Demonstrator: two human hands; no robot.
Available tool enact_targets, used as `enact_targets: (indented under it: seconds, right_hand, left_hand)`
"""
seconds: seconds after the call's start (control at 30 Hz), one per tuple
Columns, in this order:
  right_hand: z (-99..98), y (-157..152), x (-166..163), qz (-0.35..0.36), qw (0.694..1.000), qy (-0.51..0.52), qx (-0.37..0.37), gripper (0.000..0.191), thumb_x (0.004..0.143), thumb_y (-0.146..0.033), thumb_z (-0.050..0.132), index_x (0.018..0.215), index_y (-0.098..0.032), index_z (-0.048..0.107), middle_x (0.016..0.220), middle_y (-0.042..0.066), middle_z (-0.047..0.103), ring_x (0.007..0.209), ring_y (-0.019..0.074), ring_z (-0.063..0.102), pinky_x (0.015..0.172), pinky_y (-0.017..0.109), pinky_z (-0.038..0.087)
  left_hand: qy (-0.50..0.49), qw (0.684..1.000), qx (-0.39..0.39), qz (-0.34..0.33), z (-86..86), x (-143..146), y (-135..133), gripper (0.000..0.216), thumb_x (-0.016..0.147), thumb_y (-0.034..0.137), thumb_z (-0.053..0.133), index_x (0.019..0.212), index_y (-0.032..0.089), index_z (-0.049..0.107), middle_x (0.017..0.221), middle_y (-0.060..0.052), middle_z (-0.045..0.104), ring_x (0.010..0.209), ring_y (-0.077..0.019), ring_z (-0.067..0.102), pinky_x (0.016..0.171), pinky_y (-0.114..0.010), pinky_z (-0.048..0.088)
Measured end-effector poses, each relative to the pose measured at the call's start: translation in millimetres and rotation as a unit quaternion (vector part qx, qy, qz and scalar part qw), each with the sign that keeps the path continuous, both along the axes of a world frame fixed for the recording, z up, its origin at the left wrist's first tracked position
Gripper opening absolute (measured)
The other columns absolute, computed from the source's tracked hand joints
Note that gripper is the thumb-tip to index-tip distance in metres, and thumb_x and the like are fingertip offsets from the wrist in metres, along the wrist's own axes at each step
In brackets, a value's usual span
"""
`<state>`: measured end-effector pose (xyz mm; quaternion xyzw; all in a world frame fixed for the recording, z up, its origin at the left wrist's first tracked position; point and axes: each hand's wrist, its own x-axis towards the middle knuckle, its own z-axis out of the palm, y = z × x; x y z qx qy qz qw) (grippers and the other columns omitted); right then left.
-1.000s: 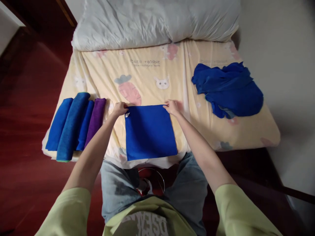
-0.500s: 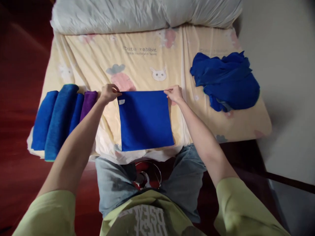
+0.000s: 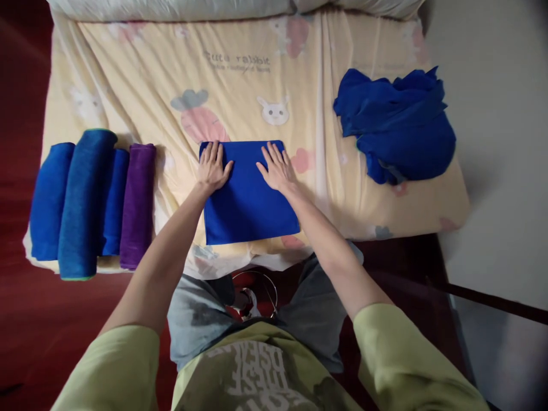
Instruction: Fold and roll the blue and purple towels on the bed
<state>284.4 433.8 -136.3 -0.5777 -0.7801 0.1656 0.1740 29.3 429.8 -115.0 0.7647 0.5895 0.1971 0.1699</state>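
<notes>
A blue towel lies flat as a near-square on the bed, close to its front edge. My left hand rests palm down on the towel's far left corner, fingers spread. On the far right part of the towel lies my right hand, also flat with its fingers apart. Neither hand grips the cloth. The white label seen earlier near the left corner is out of sight under my left hand.
Rolled towels stand side by side at the bed's left: blue ones, a teal one and a purple one. A crumpled blue cloth heap sits on the right. A white quilt borders the back of the patterned sheet.
Both hands have let go of the towel's far corners and now press flat on it, closer together. The camera view has tilted down a little.
</notes>
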Motion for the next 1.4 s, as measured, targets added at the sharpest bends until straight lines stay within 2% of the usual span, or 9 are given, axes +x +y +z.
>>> enact_targets:
  seconds: [0.17,0.27,0.37,0.47,0.57,0.73,0.97,1.2,1.4]
  right_hand:
    - [33.7,-14.8,6.6,-0.024,1.000,-0.004,0.019,0.066,0.105,-0.046,0.036,0.162,-0.016,0.020,0.170,0.011,0.015,0.158,0.0303,0.003,0.126,0.065,0.006]
    - [55.8,-75.0,-4.4,0.039,0.999,0.001,0.030,0.064,0.104,-0.038,0.042,0.163,-0.022,0.022,0.169,0.005,0.022,0.158,0.0259,0.007,0.130,0.058,0.007]
    - [58.4,-157.5,-3.4,0.112,0.994,0.005,0.007,0.062,0.102,-0.032,0.044,0.161,-0.024,0.027,0.167,0.004,0.025,0.157,0.0246,0.016,0.131,0.053,0.012]
    - [47.0,-221.0,19.2,0.109,0.994,0.009,-0.003,0.060,0.101,-0.029,0.044,0.160,-0.021,0.033,0.165,0.007,0.029,0.155,0.0260,0.024,0.130,0.053,0.016]
    - [36.3,-254.2,49.4,0.067,0.998,0.019,0.005,0.057,0.100,-0.028,0.044,0.157,-0.023,0.039,0.162,0.008,0.035,0.152,0.0273,0.031,0.128,0.055,0.023]
    - [30.8,-273.4,76.3,0.058,0.996,0.064,0.035,0.051,0.096,-0.020,0.043,0.145,-0.020,0.057,0.155,0.010,0.048,0.147,0.0277,0.041,0.123,0.053,0.037]
    - [30.3,-257.4,58.8,0.051,0.995,0.076,0.049,0.049,0.085,-0.007,0.049,0.128,-0.015,0.070,0.143,0.013,0.060,0.139,0.0265,0.053,0.120,0.048,0.043]
    - [34.1,-234.5,47.8,0.022,0.998,0.062,0.014,0.046,0.079,-0.004,0.050,0.115,-0.017,0.076,0.131,0.012,0.068,0.131,0.0271,0.060,0.115,0.047,0.047]
    - [31.3,-258.9,61.6,0.044,0.995,0.084,0.038,0.050,0.077,-0.002,0.051,0.116,-0.017,0.076,0.131,0.012,0.069,0.126,0.0267,0.064,0.114,0.046,0.050]
  left_hand:
    - [-0.002,0.998,0.006,0.063,21.9,1.2,-20.9,0.074,0.100,0.052,0.039,0.160,0.010,0.027,0.168,-0.017,0.020,0.157,-0.0314,0.005,0.127,-0.054,0.005]
    - [0.010,0.999,0.028,-0.022,38.0,10.9,-86.4,0.067,0.102,0.044,0.037,0.160,0.011,0.029,0.170,-0.013,0.013,0.158,-0.0274,0.001,0.129,-0.049,0.006]
    - [0.033,0.991,0.002,-0.133,34.7,12.7,-177.2,0.065,0.103,0.042,0.036,0.160,0.012,0.030,0.169,-0.012,0.016,0.158,-0.0265,0.004,0.130,-0.048,0.011]
    - [0.060,0.989,-0.021,-0.135,19.3,-4.5,-250.1,0.063,0.102,0.039,0.038,0.160,0.016,0.030,0.168,-0.011,0.021,0.157,-0.0267,0.011,0.129,-0.048,0.015]
    - [0.076,0.993,-0.025,-0.084,9.6,-31.2,-284.5,0.062,0.101,0.033,0.040,0.161,0.021,0.030,0.165,-0.010,0.028,0.155,-0.0255,0.017,0.128,-0.048,0.022]
    - [0.071,0.996,-0.003,-0.044,18.8,-53.2,-287.3,0.058,0.097,0.017,0.037,0.154,0.019,0.043,0.159,-0.011,0.041,0.151,-0.0242,0.032,0.123,-0.046,0.035]
    - [0.145,0.986,-0.018,-0.085,42.7,-34.9,-265.1,0.069,0.082,-0.001,0.041,0.147,0.019,0.052,0.155,-0.013,0.045,0.147,-0.0257,0.037,0.118,-0.046,0.041]
    - [0.189,0.978,-0.034,-0.074,54.9,-33.7,-251.3,0.059,0.087,-0.002,0.037,0.139,0.015,0.060,0.151,-0.018,0.050,0.143,-0.0277,0.045,0.110,-0.044,0.051]
    - [0.167,0.979,-0.008,-0.115,55.8,-61.7,-270.8,0.063,0.085,0.001,0.038,0.143,0.019,0.056,0.151,-0.013,0.051,0.144,-0.0235,0.042,0.114,-0.041,0.047]
